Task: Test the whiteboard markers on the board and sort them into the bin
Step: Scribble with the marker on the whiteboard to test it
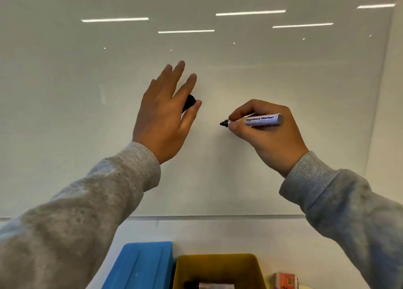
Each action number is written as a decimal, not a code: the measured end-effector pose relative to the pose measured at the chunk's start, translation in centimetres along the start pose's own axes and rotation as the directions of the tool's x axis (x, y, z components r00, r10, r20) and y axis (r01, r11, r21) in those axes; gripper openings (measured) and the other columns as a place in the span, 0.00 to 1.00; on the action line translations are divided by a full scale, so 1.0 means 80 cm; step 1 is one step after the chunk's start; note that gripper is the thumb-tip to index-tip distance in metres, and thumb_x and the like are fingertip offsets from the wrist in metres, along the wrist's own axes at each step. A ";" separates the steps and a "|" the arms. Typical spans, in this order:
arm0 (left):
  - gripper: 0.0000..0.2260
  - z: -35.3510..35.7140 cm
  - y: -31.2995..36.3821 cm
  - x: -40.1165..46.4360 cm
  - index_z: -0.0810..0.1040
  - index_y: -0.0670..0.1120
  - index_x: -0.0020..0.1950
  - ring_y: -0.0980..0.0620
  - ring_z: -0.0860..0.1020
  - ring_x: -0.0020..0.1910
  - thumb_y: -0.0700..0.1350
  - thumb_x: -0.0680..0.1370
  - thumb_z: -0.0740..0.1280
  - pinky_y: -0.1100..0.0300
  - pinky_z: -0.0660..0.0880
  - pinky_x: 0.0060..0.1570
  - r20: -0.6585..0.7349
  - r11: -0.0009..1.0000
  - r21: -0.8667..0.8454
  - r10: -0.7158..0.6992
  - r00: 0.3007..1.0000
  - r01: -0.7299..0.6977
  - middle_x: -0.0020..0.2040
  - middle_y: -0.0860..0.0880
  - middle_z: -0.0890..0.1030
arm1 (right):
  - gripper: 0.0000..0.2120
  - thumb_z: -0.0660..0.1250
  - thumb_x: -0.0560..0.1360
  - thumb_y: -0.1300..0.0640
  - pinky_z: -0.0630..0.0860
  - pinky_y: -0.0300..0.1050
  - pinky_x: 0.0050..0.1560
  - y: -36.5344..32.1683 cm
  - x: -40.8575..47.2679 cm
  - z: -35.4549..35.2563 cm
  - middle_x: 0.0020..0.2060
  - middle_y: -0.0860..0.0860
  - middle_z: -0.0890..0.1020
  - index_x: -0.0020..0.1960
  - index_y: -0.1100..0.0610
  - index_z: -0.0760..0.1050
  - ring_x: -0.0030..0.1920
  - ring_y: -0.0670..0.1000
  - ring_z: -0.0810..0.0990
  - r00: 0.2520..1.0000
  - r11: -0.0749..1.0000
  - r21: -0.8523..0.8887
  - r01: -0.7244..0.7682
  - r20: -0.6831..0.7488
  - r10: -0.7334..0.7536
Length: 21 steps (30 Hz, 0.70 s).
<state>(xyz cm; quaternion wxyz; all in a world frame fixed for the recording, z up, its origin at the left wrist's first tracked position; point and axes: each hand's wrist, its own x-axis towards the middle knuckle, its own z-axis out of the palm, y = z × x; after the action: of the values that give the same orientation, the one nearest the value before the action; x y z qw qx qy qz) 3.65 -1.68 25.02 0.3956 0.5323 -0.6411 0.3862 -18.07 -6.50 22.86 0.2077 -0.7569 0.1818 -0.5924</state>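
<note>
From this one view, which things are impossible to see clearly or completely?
Head view:
- Cap: mostly hidden behind the left hand; its full shape is unclear.
- Marker tip: whether it touches the board cannot be told; no ink line is visible.
- Yellow bin: cut off by the bottom edge; only part of one marker inside shows.
- Blue box and pink item: cut off below; the print is too small.

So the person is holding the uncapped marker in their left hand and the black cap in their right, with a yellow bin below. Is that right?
Not quite: the hands are swapped. The head view shows the right hand gripping the uncapped marker, tip toward the whiteboard, while the left hand holds the black cap. The yellow bin does sit below.
</note>
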 end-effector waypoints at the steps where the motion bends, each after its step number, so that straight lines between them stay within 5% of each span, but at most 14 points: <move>1: 0.25 0.005 -0.004 0.004 0.59 0.50 0.80 0.48 0.50 0.81 0.56 0.85 0.55 0.46 0.53 0.78 0.038 1.000 0.012 -0.027 0.999 0.027 0.82 0.50 0.53 | 0.03 0.76 0.73 0.59 0.75 0.37 0.39 -0.004 0.012 -0.001 0.39 0.46 0.85 0.44 0.52 0.83 0.40 0.45 0.82 0.999 0.999 -0.018 0.035 -0.033 -0.035; 5: 0.27 0.031 -0.016 0.000 0.52 0.45 0.82 0.45 0.45 0.81 0.53 0.85 0.53 0.43 0.49 0.78 0.069 0.991 0.134 0.009 0.998 -0.019 0.82 0.47 0.47 | 0.04 0.75 0.74 0.57 0.77 0.34 0.42 -0.013 0.056 -0.002 0.44 0.45 0.85 0.49 0.53 0.84 0.45 0.45 0.84 0.976 0.986 -0.084 0.145 -0.152 -0.157; 12: 0.27 0.043 -0.022 -0.006 0.54 0.41 0.81 0.41 0.50 0.80 0.52 0.85 0.54 0.38 0.58 0.75 0.023 0.960 0.272 0.058 0.998 -0.063 0.81 0.42 0.52 | 0.07 0.74 0.76 0.57 0.79 0.33 0.45 -0.008 0.087 0.018 0.48 0.49 0.85 0.53 0.56 0.83 0.48 0.47 0.83 0.929 0.952 -0.167 0.256 -0.229 -0.290; 21: 0.28 0.049 -0.024 -0.008 0.53 0.42 0.81 0.41 0.50 0.80 0.54 0.85 0.51 0.38 0.60 0.74 0.010 0.946 0.318 0.065 0.998 -0.065 0.81 0.42 0.51 | 0.05 0.74 0.76 0.59 0.77 0.34 0.45 0.007 0.069 0.023 0.45 0.51 0.84 0.51 0.59 0.84 0.44 0.46 0.82 0.838 0.783 -0.411 0.466 -0.080 -0.540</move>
<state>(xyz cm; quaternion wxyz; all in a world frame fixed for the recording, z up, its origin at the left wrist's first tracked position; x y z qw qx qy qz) 5.27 -5.30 23.06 0.2920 0.5676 -0.5873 0.4976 -14.98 -9.63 26.70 -0.1259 -0.7419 0.1014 -0.6507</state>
